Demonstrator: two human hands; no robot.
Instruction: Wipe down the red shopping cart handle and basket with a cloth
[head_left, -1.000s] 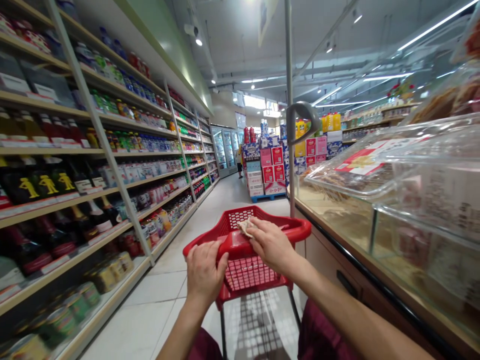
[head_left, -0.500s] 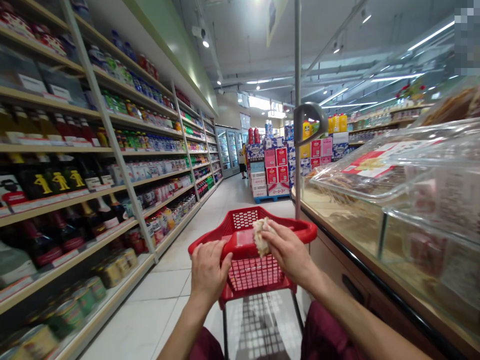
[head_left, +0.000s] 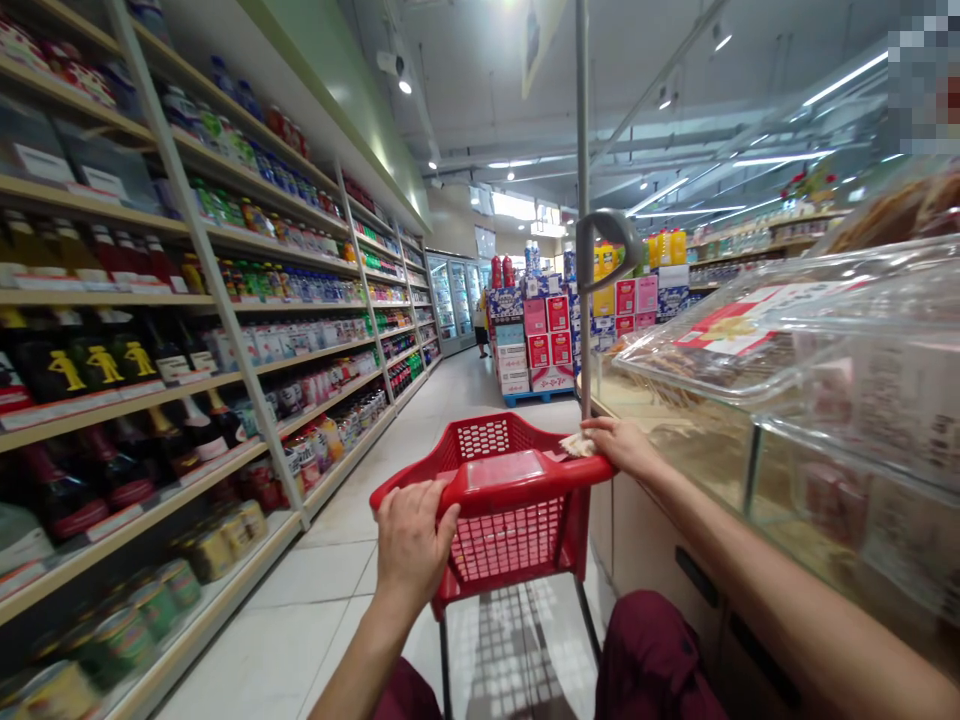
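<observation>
Left hand (head_left: 414,530) is curling over the left end of the red handle (head_left: 495,480), likely steadying the shopping cart (head_left: 517,586). Right hand (head_left: 621,445) is holding a bunched off-white cloth (head_left: 577,445) at the handle's right end, bunching probably keeping fabric between skin and plastic. Cart is standing between stocked shelves (head_left: 105,298) and a glass-sided counter (head_left: 645,552); its wheels are not showing.
</observation>
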